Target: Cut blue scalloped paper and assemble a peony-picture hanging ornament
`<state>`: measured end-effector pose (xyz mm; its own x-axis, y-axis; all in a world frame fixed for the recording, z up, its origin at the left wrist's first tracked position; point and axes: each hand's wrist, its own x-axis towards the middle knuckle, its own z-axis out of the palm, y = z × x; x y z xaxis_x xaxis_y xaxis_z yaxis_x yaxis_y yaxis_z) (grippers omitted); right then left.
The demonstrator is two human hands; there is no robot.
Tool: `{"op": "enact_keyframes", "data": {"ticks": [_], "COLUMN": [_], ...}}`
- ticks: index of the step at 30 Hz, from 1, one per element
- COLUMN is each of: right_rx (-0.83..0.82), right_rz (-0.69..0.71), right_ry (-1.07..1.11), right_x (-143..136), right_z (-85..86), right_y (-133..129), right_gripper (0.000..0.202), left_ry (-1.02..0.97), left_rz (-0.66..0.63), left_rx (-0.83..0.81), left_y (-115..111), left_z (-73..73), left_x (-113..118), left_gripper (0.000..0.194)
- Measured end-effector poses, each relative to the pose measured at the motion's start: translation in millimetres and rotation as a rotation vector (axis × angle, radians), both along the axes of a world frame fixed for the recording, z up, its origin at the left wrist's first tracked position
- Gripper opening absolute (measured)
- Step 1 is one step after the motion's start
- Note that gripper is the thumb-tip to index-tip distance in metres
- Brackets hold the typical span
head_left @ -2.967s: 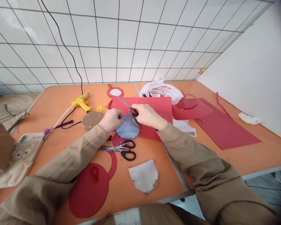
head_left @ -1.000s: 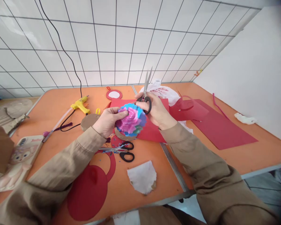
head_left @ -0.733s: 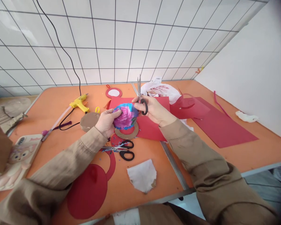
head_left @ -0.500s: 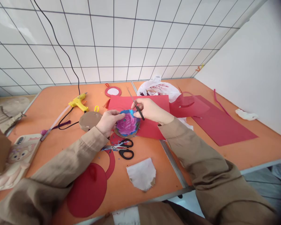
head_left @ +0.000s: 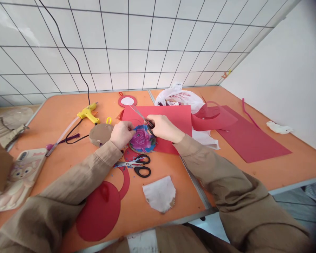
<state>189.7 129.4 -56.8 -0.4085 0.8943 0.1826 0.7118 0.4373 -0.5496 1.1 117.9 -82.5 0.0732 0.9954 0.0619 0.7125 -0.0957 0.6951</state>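
Note:
My left hand (head_left: pixel 123 134) pinches the left edge of a round piece (head_left: pixel 141 138) with a purple flower on blue. My right hand (head_left: pixel 162 127) is closed round a pair of black-handled scissors (head_left: pixel 139 113), whose blades point up and left above the flower piece. A second pair of scissors (head_left: pixel 138 165) with black handles lies on the table just below, with blue scraps about its blades. Red paper (head_left: pixel 158 114) lies under and behind my hands. Left of my left hand is a brown cardboard disc (head_left: pixel 101 134) with a yellow loop.
A yellow glue gun (head_left: pixel 88 112) with a black cord rests at the back left. In front lie a red disc (head_left: pixel 98 212) and a torn white piece (head_left: pixel 160 194). A white plastic bag (head_left: pixel 179 98) sits at the back, a red sheet (head_left: pixel 255 140) to the right, a phone (head_left: pixel 22 175) at left.
My right hand has moved slightly down, and the scissors have swung so their blades point further left. The flower piece has turned a little in my left hand.

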Motion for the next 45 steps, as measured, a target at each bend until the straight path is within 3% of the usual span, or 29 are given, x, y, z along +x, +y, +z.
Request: {"op": "enact_keyframes", "data": {"ticks": [9, 19, 29, 39, 45], "right_rx": [0.084, 0.096, 0.082, 0.086, 0.075], "right_rz": [0.012, 0.001, 0.040, 0.000, 0.002], "right_ry": [-0.072, -0.164, -0.274, -0.372, -0.377], "right_x": [-3.7, -3.5, -2.0, -5.4, -5.4], "right_z": [-1.9, 1.5, 3.7, 3.5, 2.6], "right_y": [-2.8, -3.1, -3.0, -7.4, -7.7], "right_gripper": [0.010, 0.016, 0.021, 0.032, 0.037], "left_ry": [0.153, 0.155, 0.221, 0.304, 0.274], "left_rz": [-0.008, -0.055, -0.054, -0.053, -0.034], "left_rx": [0.000, -0.040, -0.070, -0.054, -0.009], "left_y": [1.0, 1.4, 2.6, -0.8, 0.5], "left_z": [6.7, 10.7, 10.1, 6.6, 12.7], "left_x": [-2.3, -1.8, -5.1, -1.7, -3.1], "left_gripper": [0.009, 0.007, 0.020, 0.022, 0.021]}}
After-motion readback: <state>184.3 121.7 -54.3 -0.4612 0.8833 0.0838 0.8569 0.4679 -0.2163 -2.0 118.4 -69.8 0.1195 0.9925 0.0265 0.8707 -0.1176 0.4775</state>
